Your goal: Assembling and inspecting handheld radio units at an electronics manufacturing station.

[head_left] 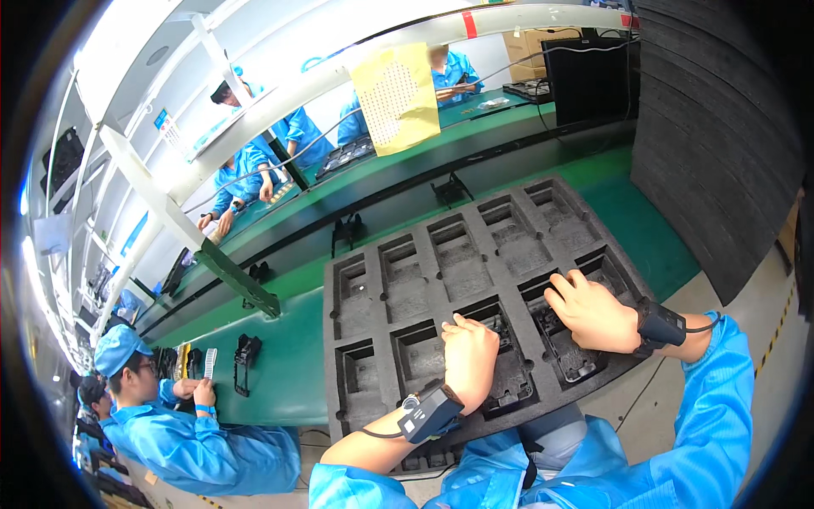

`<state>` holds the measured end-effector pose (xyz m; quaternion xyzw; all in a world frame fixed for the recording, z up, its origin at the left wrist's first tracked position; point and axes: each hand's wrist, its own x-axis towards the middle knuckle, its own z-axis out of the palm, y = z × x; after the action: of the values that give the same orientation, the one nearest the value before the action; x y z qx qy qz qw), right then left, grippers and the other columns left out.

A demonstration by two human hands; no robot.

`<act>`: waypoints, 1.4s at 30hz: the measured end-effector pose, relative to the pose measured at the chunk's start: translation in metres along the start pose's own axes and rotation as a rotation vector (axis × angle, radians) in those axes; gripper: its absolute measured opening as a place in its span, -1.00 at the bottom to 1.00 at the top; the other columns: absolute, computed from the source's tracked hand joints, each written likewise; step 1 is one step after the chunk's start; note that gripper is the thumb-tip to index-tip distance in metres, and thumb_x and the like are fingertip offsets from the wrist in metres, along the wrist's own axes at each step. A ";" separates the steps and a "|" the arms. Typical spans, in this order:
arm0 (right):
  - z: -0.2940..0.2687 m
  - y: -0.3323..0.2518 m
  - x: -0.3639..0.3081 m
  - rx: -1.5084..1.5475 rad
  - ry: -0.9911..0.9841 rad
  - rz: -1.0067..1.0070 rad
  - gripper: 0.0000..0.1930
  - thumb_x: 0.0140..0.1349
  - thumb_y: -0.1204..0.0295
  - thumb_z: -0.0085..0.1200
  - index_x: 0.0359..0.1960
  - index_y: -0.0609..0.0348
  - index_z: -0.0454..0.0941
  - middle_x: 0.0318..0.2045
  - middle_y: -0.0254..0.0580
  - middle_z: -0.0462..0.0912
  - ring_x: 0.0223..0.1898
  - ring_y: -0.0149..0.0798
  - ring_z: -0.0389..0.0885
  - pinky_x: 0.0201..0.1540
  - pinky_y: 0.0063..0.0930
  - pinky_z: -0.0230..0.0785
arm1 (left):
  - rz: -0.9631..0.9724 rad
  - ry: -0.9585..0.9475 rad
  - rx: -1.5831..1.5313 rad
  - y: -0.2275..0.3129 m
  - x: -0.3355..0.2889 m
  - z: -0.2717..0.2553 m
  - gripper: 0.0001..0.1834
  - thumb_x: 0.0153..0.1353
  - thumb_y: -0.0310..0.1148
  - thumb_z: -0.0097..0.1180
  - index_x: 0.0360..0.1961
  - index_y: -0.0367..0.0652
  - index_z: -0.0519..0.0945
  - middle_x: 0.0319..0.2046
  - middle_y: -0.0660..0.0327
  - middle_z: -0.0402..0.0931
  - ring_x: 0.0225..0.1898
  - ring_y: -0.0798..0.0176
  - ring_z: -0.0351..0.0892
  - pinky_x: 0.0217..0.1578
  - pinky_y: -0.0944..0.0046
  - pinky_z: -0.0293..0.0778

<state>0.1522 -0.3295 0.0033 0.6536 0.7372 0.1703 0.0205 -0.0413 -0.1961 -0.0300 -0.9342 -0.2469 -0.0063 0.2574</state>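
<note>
The left hand (pixel 471 358) bends over a black frame (pixel 509 394) along the tray's (pixel 379 332) near edge; the right hand (pixel 600 317) curls over another frame (pixel 582 366) near the right corner. Whether fingers grip cannot be told; pockets (pixel 404 293) probably stop shifting.

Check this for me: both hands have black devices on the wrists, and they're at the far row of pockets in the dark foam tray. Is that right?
Not quite: the head view shows the left hand and right hand at the near row of pockets in the dark foam tray. Each wrist does have a black device.
</note>
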 end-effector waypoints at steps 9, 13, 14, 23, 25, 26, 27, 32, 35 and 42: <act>0.017 -0.014 0.026 -0.240 -0.106 0.055 -0.54 -0.22 0.53 0.24 -0.18 0.43 0.49 -0.29 -0.05 0.47 -0.20 -0.12 0.45 -0.36 -0.50 0.49 | 0.071 -0.031 -0.108 -0.014 0.009 -0.003 -0.85 -0.16 -0.54 0.23 -0.46 -0.29 0.69 -0.44 -0.03 0.68 -0.34 0.00 0.74 -0.38 0.22 0.64; 0.006 0.010 0.014 0.001 -0.070 0.017 -0.73 -0.12 0.55 0.18 -0.31 0.36 0.52 -0.34 -0.01 0.56 -0.23 -0.07 0.53 -0.27 -0.42 0.50 | 0.202 -0.196 -0.542 -0.064 0.028 -0.041 -0.86 -0.06 -0.53 0.19 -0.42 -0.34 0.65 -0.41 -0.14 0.62 -0.28 -0.12 0.69 -0.24 0.04 0.62; 0.002 0.014 0.014 0.036 -0.076 0.000 -0.80 -0.08 0.56 0.14 -0.35 0.33 0.50 -0.39 0.03 0.58 -0.28 0.01 0.56 -0.21 -0.32 0.50 | 0.165 -0.298 -0.641 -0.077 0.032 -0.043 -0.77 -0.05 -0.54 0.18 -0.29 -0.33 0.63 -0.35 -0.17 0.61 -0.22 -0.20 0.65 -0.16 0.00 0.59; -0.035 0.071 0.032 0.499 0.188 -0.136 -0.56 0.13 0.60 0.07 0.09 0.19 0.42 0.21 0.13 0.41 0.08 0.21 0.51 0.01 -0.07 0.48 | 0.231 0.446 -1.796 -0.165 0.063 -0.049 -0.21 -0.17 -0.90 -0.11 0.21 -0.24 0.41 0.22 0.17 0.34 0.20 0.20 0.43 0.16 0.28 0.42; -0.060 0.065 0.047 0.467 0.237 0.075 -0.39 0.03 0.72 0.02 0.21 0.16 0.34 0.36 0.07 0.21 0.16 0.17 0.47 0.05 -0.09 0.47 | 0.089 0.702 -1.733 -0.159 0.077 -0.030 -0.31 0.09 -0.76 0.10 0.29 -0.19 0.30 0.21 0.12 0.37 0.13 0.31 0.49 0.12 0.30 0.49; -0.057 0.071 0.056 0.389 0.325 0.103 -0.31 -0.04 0.78 -0.02 0.25 0.14 0.32 0.38 0.05 0.18 0.15 0.16 0.48 0.06 -0.14 0.48 | -0.018 0.604 -1.885 -0.154 0.083 -0.018 -0.33 0.10 -0.75 0.08 0.28 -0.19 0.32 0.20 0.11 0.40 0.11 0.31 0.50 0.12 0.30 0.50; -0.050 0.075 0.065 0.307 0.415 0.129 -0.23 -0.10 0.83 -0.06 0.28 0.13 0.30 0.41 0.03 0.14 0.14 0.14 0.49 0.06 -0.18 0.49 | -0.127 0.500 -2.027 -0.149 0.087 -0.009 -0.36 0.11 -0.74 0.06 0.27 -0.19 0.34 0.19 0.10 0.43 0.09 0.30 0.52 0.11 0.29 0.51; 0.029 0.118 0.121 0.942 0.289 0.442 -0.39 0.08 0.79 -0.20 0.26 0.34 0.25 0.12 0.18 0.47 -0.08 0.06 0.67 -0.04 -0.20 0.60 | -0.132 0.297 -2.552 -0.124 0.107 0.042 -0.58 0.28 -0.64 -0.05 0.18 -0.30 0.40 0.17 0.03 0.48 0.19 0.06 0.51 0.15 0.19 0.52; 0.041 0.096 0.154 1.848 0.077 0.581 -0.57 0.27 0.66 -0.22 0.20 0.30 0.32 0.00 0.13 0.59 -0.06 0.05 0.68 -0.06 -0.15 0.64 | -0.182 0.240 -2.607 -0.116 0.108 0.065 -0.52 0.29 -0.64 -0.10 0.25 -0.36 0.29 0.26 -0.02 0.38 0.27 0.00 0.42 0.21 0.16 0.47; 0.095 0.071 0.180 2.337 0.128 0.450 -0.59 0.33 0.64 -0.17 0.22 0.23 0.33 0.12 0.05 0.55 0.13 -0.02 0.58 0.15 -0.17 0.51 | -0.072 0.100 -2.719 -0.117 0.113 0.055 -0.45 0.28 -0.63 -0.04 0.31 -0.26 0.23 0.27 -0.04 0.36 0.21 -0.06 0.47 0.17 0.13 0.52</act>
<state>0.2183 -0.1272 -0.0315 0.3814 0.3144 -0.5722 -0.6545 -0.0025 -0.0308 -0.0060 -0.4396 -0.0600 -0.2828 -0.8504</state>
